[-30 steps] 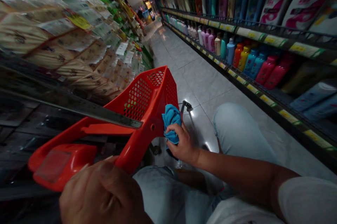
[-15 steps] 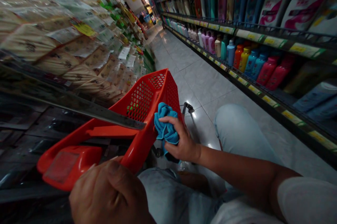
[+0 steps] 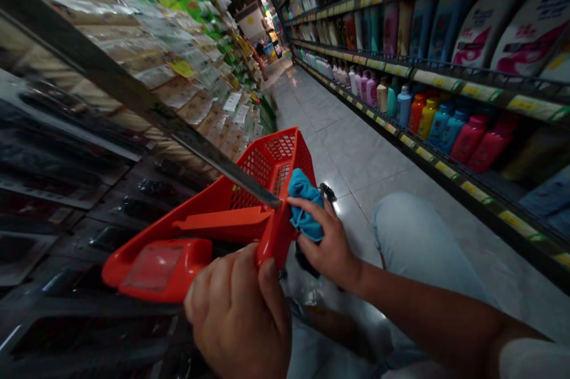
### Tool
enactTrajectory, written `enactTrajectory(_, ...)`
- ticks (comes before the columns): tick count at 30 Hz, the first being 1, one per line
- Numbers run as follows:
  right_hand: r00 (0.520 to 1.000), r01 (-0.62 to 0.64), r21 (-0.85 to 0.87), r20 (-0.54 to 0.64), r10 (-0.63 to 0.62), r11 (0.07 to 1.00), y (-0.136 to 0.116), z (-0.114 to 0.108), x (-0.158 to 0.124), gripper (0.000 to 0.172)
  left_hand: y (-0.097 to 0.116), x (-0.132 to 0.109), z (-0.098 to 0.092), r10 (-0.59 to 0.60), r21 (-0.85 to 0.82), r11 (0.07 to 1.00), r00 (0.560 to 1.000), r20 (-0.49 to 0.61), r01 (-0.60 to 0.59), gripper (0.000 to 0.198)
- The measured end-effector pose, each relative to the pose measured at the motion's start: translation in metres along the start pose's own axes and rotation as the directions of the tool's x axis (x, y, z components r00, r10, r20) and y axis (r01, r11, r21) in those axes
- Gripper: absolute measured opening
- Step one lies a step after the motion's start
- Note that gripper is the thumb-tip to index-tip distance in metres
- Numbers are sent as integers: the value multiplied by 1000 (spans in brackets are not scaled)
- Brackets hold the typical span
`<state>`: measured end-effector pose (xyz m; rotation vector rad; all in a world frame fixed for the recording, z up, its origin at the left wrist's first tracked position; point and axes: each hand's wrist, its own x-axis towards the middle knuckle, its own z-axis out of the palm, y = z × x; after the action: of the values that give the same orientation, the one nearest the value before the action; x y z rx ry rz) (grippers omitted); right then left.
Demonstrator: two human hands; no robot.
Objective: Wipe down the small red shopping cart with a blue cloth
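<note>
A red plastic shopping cart [image 3: 276, 236] with perforated basket walls stands in front of me, tilted in the view. My left hand [image 3: 244, 308] is closed around its handle at the near corner. A crumpled blue cloth [image 3: 306, 204] lies against the outer side of the cart near the rim. My right hand [image 3: 332, 242] grips the cloth and presses it to that side, fingers over the top edge of it. A grey metal bar [image 3: 178, 120] crosses from the upper left, its end overlapping the cart's rim; whether they touch I cannot tell.
On the right, a long shelf [image 3: 418, 64] holds bottles in many colours. Stacked packages [image 3: 146, 64] fill the left side, with dark packaged goods below. A tiled floor aisle [image 3: 307, 106] runs ahead between them. My bent knee [image 3: 414, 236] is at the right.
The view has shifted, so the cart and both hands sit farther right. My right hand, with the cloth, has moved slightly up along the cart's side. My left hand still grips the handle.
</note>
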<state>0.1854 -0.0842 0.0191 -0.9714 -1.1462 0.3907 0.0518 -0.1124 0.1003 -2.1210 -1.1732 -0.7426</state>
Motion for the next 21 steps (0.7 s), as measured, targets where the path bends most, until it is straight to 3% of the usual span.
enactTrajectory(2,999,-22,-10,25,22,1000,-5,-11,7,59,6,2,-1,35,17,999,999,18,-35,25)
enactTrajectory(4,984,84,39,154,-89,996,-22,-25,15,56,14,1,0,58,8,998,998,21,-58,28)
enactTrajectory(6,920,222,116,304,-247,968,-44,-39,24,53,20,-2,1,94,-26,995,995,-14,-95,32)
enactTrajectory(8,857,278,105,421,-296,955,-58,-53,36,53,20,-3,1,134,-104,985,990,-55,-139,35)
enactTrajectory(12,804,252,-121,578,-138,960,-57,-74,67,55,-13,4,-5,265,-309,915,964,-22,-259,42)
enactTrajectory(16,698,365,-272,713,-68,891,-76,-81,75,48,-56,8,-7,349,-124,930,937,10,-345,50)
enactTrajectory(19,613,497,-263,781,-119,827,-108,-72,58,45,-54,6,-2,294,-59,954,956,-11,-294,44)
enactTrajectory(21,604,540,-290,788,-124,790,-122,-66,49,45,-40,6,1,257,-57,964,966,-29,-258,40)
